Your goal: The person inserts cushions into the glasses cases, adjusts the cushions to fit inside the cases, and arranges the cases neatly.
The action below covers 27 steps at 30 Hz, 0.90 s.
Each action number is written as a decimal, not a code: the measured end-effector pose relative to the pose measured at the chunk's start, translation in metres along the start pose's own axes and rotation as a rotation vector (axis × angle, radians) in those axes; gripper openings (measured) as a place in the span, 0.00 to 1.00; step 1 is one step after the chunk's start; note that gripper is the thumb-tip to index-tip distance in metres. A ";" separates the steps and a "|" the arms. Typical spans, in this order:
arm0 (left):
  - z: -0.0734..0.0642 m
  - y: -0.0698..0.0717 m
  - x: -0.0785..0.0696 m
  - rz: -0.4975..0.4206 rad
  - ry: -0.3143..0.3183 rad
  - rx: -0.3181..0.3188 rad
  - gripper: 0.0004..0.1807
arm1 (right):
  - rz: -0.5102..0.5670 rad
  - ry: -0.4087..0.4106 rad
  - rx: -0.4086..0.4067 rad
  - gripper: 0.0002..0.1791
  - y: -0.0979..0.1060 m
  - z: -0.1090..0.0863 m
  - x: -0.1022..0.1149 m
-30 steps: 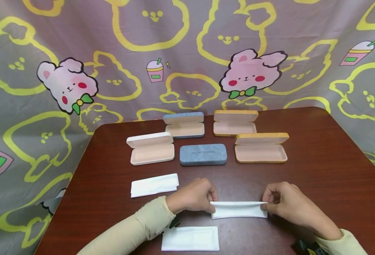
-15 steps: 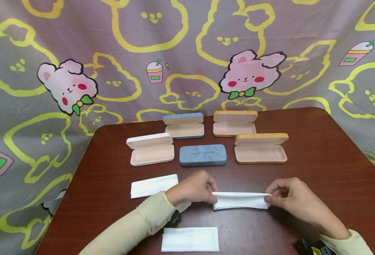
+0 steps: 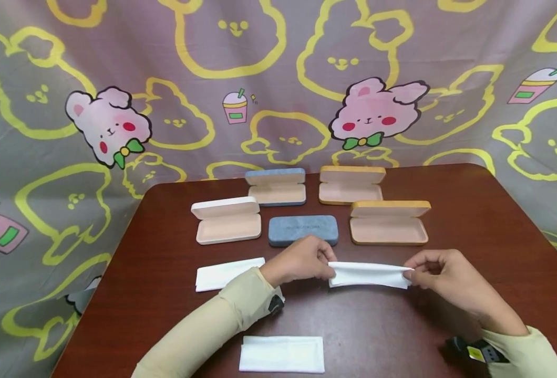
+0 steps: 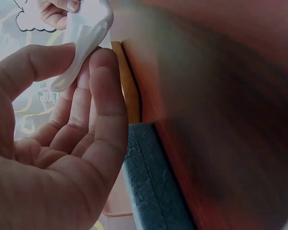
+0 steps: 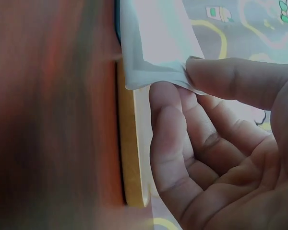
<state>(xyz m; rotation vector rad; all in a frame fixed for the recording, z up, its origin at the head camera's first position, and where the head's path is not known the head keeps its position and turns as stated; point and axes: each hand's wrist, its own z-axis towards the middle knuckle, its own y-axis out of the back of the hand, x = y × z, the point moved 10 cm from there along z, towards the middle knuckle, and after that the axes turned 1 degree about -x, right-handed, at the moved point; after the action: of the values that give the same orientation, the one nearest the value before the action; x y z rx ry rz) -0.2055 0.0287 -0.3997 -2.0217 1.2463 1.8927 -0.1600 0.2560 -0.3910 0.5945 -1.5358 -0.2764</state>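
Stretched between my two hands is a folded white cloth (image 3: pixel 369 275). My left hand (image 3: pixel 304 258) pinches its left end between thumb and fingers, and my right hand (image 3: pixel 444 270) pinches the right end. The left wrist view shows the cloth (image 4: pixel 89 36) folded in layers at the thumb. In the right wrist view the cloth (image 5: pixel 158 38) hangs from the thumb and fingertips. Just beyond the hands lies a closed blue glasses case (image 3: pixel 303 231). To its right stands an opened yellow glasses case (image 3: pixel 389 231).
An opened white case (image 3: pixel 228 228), an opened blue case (image 3: pixel 277 194) and another opened yellow case (image 3: pixel 350 192) stand farther back on the brown table (image 3: pixel 132 294). One folded cloth (image 3: pixel 226 273) lies behind the left forearm, another folded cloth (image 3: pixel 281 354) near the front edge. A patterned curtain (image 3: pixel 278 94) hangs behind.
Both hands have carried the pinched cloth away from the front edge and slightly right, towards the cases. The other cloths and the cases stay put; the head view has shifted slightly.
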 end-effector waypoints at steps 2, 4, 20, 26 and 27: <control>0.005 0.001 -0.002 -0.020 0.004 -0.011 0.07 | -0.014 -0.004 -0.020 0.07 0.006 0.003 -0.001; 0.011 0.002 -0.003 -0.035 0.002 -0.027 0.06 | -0.025 -0.015 -0.041 0.08 0.012 0.006 -0.003; 0.051 0.001 -0.022 0.012 -0.008 -0.110 0.05 | -0.039 -0.055 -0.101 0.15 0.048 0.024 -0.020; 0.063 0.003 -0.030 0.110 -0.054 -0.151 0.07 | -0.046 -0.049 -0.127 0.15 0.058 0.031 -0.025; 0.065 0.003 -0.031 0.135 -0.055 -0.161 0.07 | -0.050 -0.049 -0.131 0.16 0.060 0.032 -0.025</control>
<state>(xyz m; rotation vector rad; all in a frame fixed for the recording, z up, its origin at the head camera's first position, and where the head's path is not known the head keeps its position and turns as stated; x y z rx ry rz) -0.2550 0.0790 -0.3857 -1.9901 1.2859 2.1593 -0.2039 0.3131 -0.3832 0.5266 -1.5376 -0.4295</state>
